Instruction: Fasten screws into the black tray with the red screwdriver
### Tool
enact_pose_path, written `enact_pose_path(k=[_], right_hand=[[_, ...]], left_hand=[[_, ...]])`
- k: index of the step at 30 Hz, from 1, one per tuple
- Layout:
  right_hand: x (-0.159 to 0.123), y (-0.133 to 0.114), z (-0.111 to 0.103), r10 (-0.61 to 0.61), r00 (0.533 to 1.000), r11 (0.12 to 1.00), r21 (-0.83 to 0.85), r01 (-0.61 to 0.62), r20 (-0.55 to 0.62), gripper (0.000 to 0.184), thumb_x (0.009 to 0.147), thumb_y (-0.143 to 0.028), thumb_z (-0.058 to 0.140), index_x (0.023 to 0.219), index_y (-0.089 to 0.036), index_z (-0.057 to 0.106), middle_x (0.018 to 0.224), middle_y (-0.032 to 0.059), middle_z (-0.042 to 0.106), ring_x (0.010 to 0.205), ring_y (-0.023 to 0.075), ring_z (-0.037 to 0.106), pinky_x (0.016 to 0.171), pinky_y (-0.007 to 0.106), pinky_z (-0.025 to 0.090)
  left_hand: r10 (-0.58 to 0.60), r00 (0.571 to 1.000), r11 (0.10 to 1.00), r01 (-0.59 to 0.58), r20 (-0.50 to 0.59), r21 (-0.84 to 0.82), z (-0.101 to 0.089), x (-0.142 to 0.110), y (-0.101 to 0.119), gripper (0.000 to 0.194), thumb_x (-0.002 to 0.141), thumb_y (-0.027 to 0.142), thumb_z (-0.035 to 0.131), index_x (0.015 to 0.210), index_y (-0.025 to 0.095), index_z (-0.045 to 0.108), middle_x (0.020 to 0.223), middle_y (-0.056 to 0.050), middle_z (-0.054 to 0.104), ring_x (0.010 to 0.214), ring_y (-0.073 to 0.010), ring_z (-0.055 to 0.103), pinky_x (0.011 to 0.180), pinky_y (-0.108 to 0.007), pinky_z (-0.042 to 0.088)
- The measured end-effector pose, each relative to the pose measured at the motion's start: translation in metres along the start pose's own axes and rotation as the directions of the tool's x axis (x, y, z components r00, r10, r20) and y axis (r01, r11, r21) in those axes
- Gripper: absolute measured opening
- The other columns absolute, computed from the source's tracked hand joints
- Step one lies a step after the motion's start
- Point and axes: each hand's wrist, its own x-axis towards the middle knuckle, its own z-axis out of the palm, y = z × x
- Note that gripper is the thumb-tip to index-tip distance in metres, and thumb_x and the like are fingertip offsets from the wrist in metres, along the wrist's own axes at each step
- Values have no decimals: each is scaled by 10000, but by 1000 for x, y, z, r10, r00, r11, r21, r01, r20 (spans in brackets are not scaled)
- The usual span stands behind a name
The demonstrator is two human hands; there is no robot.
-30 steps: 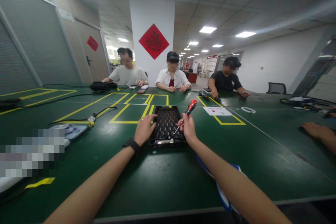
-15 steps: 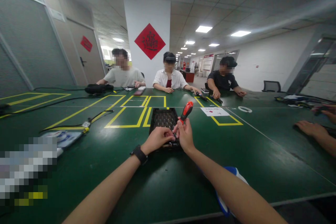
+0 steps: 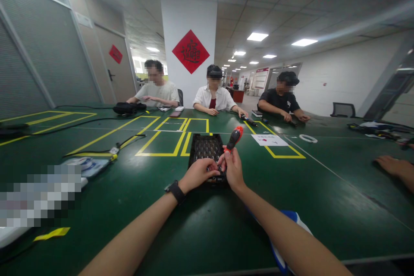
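Note:
In the head view a black rectangular case (image 3: 207,144) lies on the green table, its inside dotted with rows of small shapes. My right hand (image 3: 234,170) is closed around a red-and-black screwdriver (image 3: 234,139), whose handle points up and its shaft down into the near part of the case. At that near end my left hand (image 3: 199,174) is closed, thumb and fingers pinched together by the screwdriver's lower end. Whatever these left fingers hold is too small and hidden to make out. A dark watch band circles my left wrist.
Yellow tape outlines (image 3: 158,154) mark the table. A printed sheet (image 3: 269,140) and white ring (image 3: 308,138) lie beyond my right hand. Cables and a pale package (image 3: 86,168) are at left. A blue-and-white object (image 3: 291,217) sits under my right forearm. Several people sit around the table.
The view has swung slightly left, so everything sits further right in the picture. My hands stay at the case with the screwdriver. The person at far left has drawn an arm in.

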Motion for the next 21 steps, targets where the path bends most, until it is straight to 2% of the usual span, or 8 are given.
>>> enact_pose_path(k=[7, 11, 17, 21], right_hand=[[-3, 2, 0, -15, 997, 1000, 3, 15, 78, 296, 861, -381, 344, 1066, -194, 447, 606, -36, 554, 399, 49, 388, 409, 165, 323], [-2, 4, -1, -14, 996, 1000, 10, 13, 86, 343, 864, -389, 333, 1120, -181, 431, 595, -33, 555, 393, 50, 385, 403, 166, 323], [-3, 3, 0, -39, 998, 999, -8, 39, 52, 332, 852, -403, 369, 1096, -186, 428, 610, -31, 569, 385, 45, 385, 396, 161, 317], [-5, 3, 1, -28, 997, 1000, 6, 27, 79, 325, 848, -403, 377, 1092, -194, 425, 615, -35, 567, 388, 45, 390, 395, 158, 318]], left_hand=[[34, 999, 998, -34, -3, 58, 1, -3, -2, 198, 770, 328, 530, 754, 150, 617, 703, -12, 613, 655, -123, 523, 623, -213, 373], [86, 996, 996, -87, 19, 29, 0, -2, -1, 216, 811, 295, 467, 789, 150, 626, 738, -13, 626, 680, -120, 529, 642, -205, 368], [10, 1000, 1000, -11, -22, -17, 2, -3, -6, 263, 711, 409, 584, 751, 150, 609, 675, 3, 607, 604, -109, 509, 576, -200, 361], [-5, 1000, 1000, 5, -23, 19, 6, -4, -12, 275, 716, 415, 572, 709, 141, 599, 638, 4, 587, 580, -107, 496, 564, -203, 355]])
